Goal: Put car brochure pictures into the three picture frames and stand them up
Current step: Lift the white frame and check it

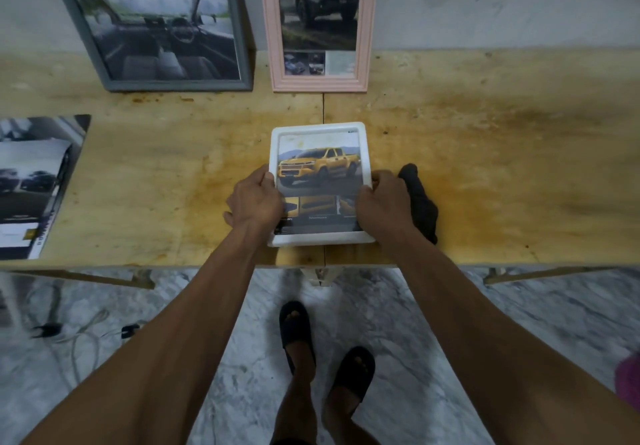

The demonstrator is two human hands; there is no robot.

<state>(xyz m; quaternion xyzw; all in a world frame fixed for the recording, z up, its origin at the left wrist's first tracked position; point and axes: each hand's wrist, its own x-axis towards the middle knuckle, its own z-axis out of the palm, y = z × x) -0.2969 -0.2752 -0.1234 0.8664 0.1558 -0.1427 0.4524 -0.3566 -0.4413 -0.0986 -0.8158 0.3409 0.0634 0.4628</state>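
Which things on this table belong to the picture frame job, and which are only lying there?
Belong to the job:
white frame with the yellow truck picture, gripped by the left hand and the right hand
grey frame, standing
pink arched frame, standing
car brochures, lying flat at the left

Only lying there:
black cloth
cables on the floor

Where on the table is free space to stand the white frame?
Bare wood lies right of the pink arched frame along the wall, and right of the black cloth. The back left is crowded by the grey frame; brochures fill the left edge. Both hands hold the white frame.
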